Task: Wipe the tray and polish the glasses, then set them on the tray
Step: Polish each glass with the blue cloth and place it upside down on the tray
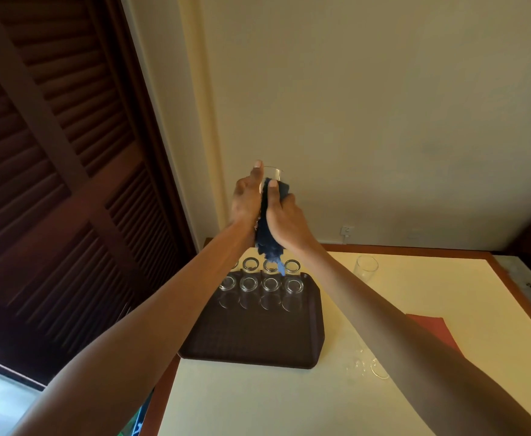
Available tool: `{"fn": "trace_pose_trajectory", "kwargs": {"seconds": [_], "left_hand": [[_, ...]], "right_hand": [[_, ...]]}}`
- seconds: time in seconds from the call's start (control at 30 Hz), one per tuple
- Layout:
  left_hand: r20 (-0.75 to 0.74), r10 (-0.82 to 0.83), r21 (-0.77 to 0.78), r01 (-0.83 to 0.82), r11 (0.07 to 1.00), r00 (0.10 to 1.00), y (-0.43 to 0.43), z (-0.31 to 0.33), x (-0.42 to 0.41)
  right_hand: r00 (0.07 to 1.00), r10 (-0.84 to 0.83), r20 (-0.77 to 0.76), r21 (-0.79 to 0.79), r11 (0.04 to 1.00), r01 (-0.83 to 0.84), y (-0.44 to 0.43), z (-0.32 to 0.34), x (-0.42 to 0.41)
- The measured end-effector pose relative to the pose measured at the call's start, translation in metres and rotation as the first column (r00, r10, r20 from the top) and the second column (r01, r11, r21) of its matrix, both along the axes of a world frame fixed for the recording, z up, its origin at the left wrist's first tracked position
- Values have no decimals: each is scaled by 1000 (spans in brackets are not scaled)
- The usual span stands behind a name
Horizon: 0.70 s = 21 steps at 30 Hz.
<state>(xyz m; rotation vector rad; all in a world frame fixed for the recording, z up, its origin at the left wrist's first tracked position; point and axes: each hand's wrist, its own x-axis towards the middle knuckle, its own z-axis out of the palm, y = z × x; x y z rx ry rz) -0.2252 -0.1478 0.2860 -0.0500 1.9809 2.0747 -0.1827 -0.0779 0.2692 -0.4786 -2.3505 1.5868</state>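
Both hands are raised, left hand (246, 199) gripping a glass (273, 173) and right hand (284, 215) pinching the blue cloth (268, 243) against it, while two rows of glasses (270, 284) stand on the tray (251, 338) and, I judge, another glass (365, 267) on the tabletop (446, 294) waits.

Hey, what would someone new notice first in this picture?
The left hand holds a glass up mid-frame while the right hand wraps a blue cloth around it. Below, two rows of glasses stand at the far end of the dark tray, and a lone glass stands on the table to its right.
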Motion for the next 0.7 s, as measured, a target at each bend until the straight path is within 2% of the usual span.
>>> {"fn": "trace_pose_trajectory", "kwargs": {"seconds": [0.1, 0.2, 0.3, 0.4, 0.47, 0.57, 0.6, 0.7], "left_hand": [[12, -44, 34, 44, 998, 999, 1, -5, 1], [-22, -82, 33, 83, 996, 996, 2, -2, 3], [-37, -92, 9, 92, 996, 995, -2, 2, -1], [-72, -60, -44, 57, 997, 996, -6, 3, -11], [-139, -21, -77, 10, 997, 990, -8, 7, -16], [-181, 28, -31, -34, 999, 983, -9, 11, -28], [-199, 31, -28, -37, 999, 980, -8, 11, -29], [-242, -17, -51, 5, 999, 970, -10, 7, -31]], "right_hand": [[983, -108, -149, -19, 994, 107, 0, 8, -10], [978, -139, -158, -32, 990, 136, 7, 17, -14], [993, -117, -36, -92, 989, 113, 8, 18, -16], [993, -47, 111, -284, 956, 77, 1, 4, -21], [980, 57, 191, -473, 880, 41, -2, -5, -16], [940, 193, 282, -705, 706, 66, -3, -8, -3], [944, 180, 278, -748, 656, 95, 0, -10, -3], [995, 46, 88, -861, 505, 52, -1, -9, -4]]}}
